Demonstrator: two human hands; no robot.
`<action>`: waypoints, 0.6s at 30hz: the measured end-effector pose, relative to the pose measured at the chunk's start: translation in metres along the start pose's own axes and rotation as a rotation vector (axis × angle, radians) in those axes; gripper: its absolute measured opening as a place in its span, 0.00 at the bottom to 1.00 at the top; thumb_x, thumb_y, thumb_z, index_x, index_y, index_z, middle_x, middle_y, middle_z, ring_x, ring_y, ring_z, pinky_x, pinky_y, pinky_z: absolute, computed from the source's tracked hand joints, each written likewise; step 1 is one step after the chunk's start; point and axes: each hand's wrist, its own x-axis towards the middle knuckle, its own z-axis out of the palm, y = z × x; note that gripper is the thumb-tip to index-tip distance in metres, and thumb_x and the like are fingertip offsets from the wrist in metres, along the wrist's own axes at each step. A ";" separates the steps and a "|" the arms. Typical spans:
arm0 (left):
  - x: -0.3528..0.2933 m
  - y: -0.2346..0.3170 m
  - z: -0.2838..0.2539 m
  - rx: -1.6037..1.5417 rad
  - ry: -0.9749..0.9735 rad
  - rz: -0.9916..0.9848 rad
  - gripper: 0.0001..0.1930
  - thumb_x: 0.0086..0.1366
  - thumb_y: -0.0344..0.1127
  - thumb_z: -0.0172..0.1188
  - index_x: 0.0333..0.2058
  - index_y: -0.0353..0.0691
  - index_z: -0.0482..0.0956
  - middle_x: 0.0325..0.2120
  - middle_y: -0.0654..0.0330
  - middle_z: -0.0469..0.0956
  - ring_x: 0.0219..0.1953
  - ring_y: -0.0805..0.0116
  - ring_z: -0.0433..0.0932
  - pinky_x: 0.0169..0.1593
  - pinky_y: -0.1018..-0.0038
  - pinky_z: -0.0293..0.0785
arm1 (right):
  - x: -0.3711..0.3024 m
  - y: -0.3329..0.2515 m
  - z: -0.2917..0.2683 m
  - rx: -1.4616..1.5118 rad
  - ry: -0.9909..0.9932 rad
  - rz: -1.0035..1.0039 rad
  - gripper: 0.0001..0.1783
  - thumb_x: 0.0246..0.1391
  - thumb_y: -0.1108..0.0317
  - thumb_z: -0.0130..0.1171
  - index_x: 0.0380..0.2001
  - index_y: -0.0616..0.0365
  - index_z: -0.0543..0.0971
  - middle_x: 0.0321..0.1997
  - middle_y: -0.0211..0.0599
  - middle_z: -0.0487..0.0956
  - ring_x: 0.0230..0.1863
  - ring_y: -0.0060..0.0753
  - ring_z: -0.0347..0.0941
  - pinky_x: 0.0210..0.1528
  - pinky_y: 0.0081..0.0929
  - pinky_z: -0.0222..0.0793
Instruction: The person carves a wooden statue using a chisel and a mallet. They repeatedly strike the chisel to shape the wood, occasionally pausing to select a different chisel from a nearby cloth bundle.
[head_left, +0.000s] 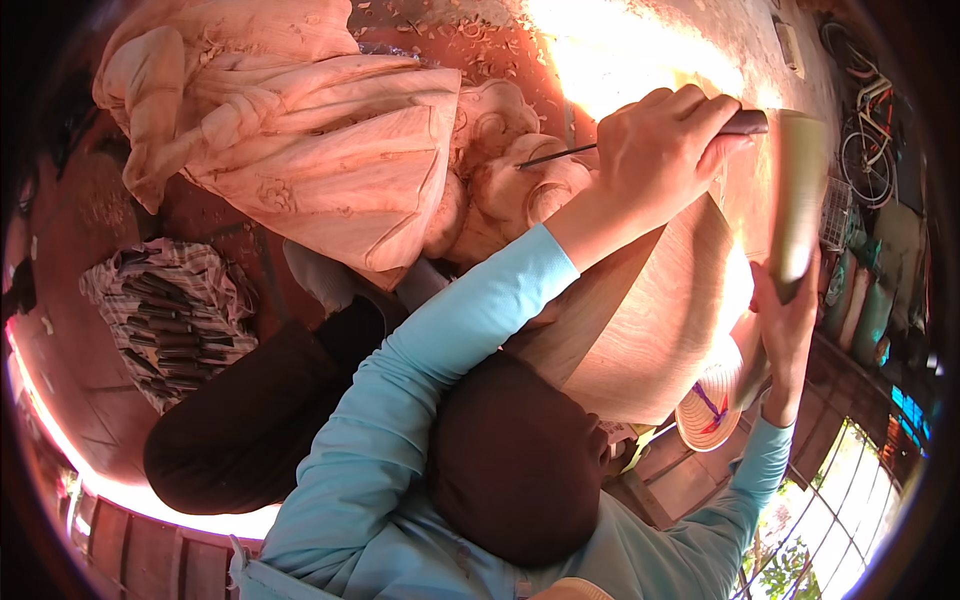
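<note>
My left hand (660, 145) is closed around a long thin chisel. Its dark handle end (745, 122) sticks out toward the right, and its narrow blade reaches left to rounded, curled forms of a large wood carving (330, 150). The tip appears to touch the carved surface. In my right hand (785, 310) is a wooden mallet (800, 180), held upright and smeared by motion. The mallet's upper part stands just right of the chisel handle; I cannot tell whether they touch. Carved folds like a robe cover the left part, and a smooth flat wooden face (660, 320) lies below my left hand.
At the left, a checked cloth (210, 265) holds several chisels (165, 330). Wood shavings (480, 45) litter the floor beyond the carving. A straw hat (710, 410) lies near my right forearm. A bicycle (870, 140) stands far right. A dark rounded form (515, 460) sits between my arms.
</note>
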 end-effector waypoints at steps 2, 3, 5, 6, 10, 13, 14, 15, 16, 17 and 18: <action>0.003 -0.001 -0.002 0.052 -0.013 -0.010 0.12 0.53 0.37 0.68 0.37 0.45 0.80 0.23 0.63 0.75 0.25 0.63 0.76 0.27 0.69 0.72 | 0.015 0.007 -0.005 -0.134 -0.010 -0.234 0.34 0.54 0.72 0.62 0.63 0.57 0.61 0.25 0.25 0.72 0.21 0.14 0.63 0.23 0.17 0.63; 0.005 -0.001 -0.002 0.064 -0.011 -0.024 0.12 0.53 0.38 0.67 0.37 0.46 0.79 0.24 0.65 0.74 0.25 0.64 0.75 0.27 0.68 0.72 | 0.020 0.004 -0.007 -0.033 -0.003 -0.161 0.34 0.54 0.72 0.62 0.63 0.57 0.61 0.24 0.26 0.72 0.21 0.14 0.63 0.23 0.17 0.63; 0.005 -0.002 -0.003 0.088 0.015 -0.026 0.12 0.54 0.39 0.67 0.37 0.47 0.78 0.25 0.66 0.74 0.26 0.65 0.75 0.28 0.68 0.72 | 0.027 -0.010 -0.009 0.228 -0.037 -0.017 0.31 0.54 0.72 0.62 0.60 0.58 0.63 0.24 0.26 0.72 0.21 0.14 0.64 0.22 0.17 0.62; 0.005 -0.003 -0.003 0.082 0.028 -0.023 0.12 0.54 0.39 0.67 0.37 0.47 0.78 0.25 0.66 0.74 0.26 0.65 0.75 0.28 0.68 0.72 | 0.028 -0.018 -0.004 0.305 0.015 -0.008 0.29 0.55 0.72 0.61 0.58 0.59 0.64 0.23 0.26 0.71 0.20 0.15 0.65 0.21 0.17 0.61; 0.007 -0.003 -0.006 0.071 0.062 -0.006 0.12 0.53 0.38 0.67 0.37 0.46 0.78 0.25 0.65 0.74 0.26 0.65 0.75 0.28 0.68 0.71 | 0.040 -0.010 -0.015 -0.277 -0.026 -0.326 0.38 0.52 0.71 0.64 0.65 0.55 0.61 0.29 0.30 0.76 0.23 0.18 0.70 0.26 0.17 0.69; 0.010 -0.001 -0.009 0.086 0.084 0.012 0.13 0.52 0.35 0.69 0.37 0.42 0.79 0.25 0.62 0.76 0.26 0.63 0.77 0.28 0.69 0.73 | 0.045 -0.027 -0.018 0.028 -0.037 -0.095 0.35 0.52 0.71 0.65 0.63 0.57 0.64 0.29 0.31 0.76 0.23 0.16 0.70 0.26 0.18 0.69; 0.011 -0.001 -0.010 0.086 0.092 0.017 0.14 0.52 0.34 0.70 0.38 0.40 0.80 0.24 0.60 0.77 0.25 0.62 0.78 0.28 0.69 0.73 | 0.045 -0.033 -0.017 0.133 -0.063 -0.080 0.34 0.52 0.71 0.65 0.61 0.59 0.65 0.29 0.31 0.76 0.23 0.15 0.70 0.26 0.18 0.69; 0.011 -0.004 -0.010 0.085 0.115 0.023 0.14 0.52 0.34 0.69 0.38 0.41 0.79 0.25 0.61 0.76 0.25 0.63 0.77 0.28 0.68 0.73 | 0.045 -0.040 -0.016 0.036 -0.061 -0.098 0.34 0.51 0.70 0.65 0.61 0.60 0.65 0.27 0.30 0.75 0.23 0.15 0.69 0.25 0.17 0.68; 0.014 -0.007 -0.010 0.084 0.136 0.037 0.15 0.52 0.34 0.69 0.39 0.42 0.79 0.25 0.62 0.75 0.26 0.63 0.76 0.28 0.68 0.72 | 0.046 -0.043 -0.015 -0.055 -0.054 -0.117 0.34 0.51 0.69 0.65 0.61 0.60 0.65 0.25 0.28 0.75 0.22 0.14 0.68 0.24 0.16 0.67; 0.015 -0.008 -0.010 0.085 0.158 0.050 0.15 0.52 0.34 0.68 0.39 0.43 0.78 0.25 0.64 0.74 0.26 0.64 0.75 0.28 0.68 0.72 | 0.053 -0.039 -0.014 -0.130 -0.017 -0.329 0.34 0.51 0.69 0.65 0.60 0.60 0.65 0.24 0.28 0.74 0.21 0.13 0.67 0.24 0.16 0.66; 0.015 -0.008 -0.010 0.106 0.170 0.041 0.15 0.52 0.34 0.68 0.39 0.44 0.78 0.26 0.63 0.74 0.26 0.63 0.75 0.28 0.68 0.72 | 0.065 -0.031 -0.013 -0.204 0.022 -0.540 0.33 0.51 0.69 0.65 0.60 0.60 0.65 0.23 0.27 0.73 0.20 0.13 0.66 0.23 0.15 0.65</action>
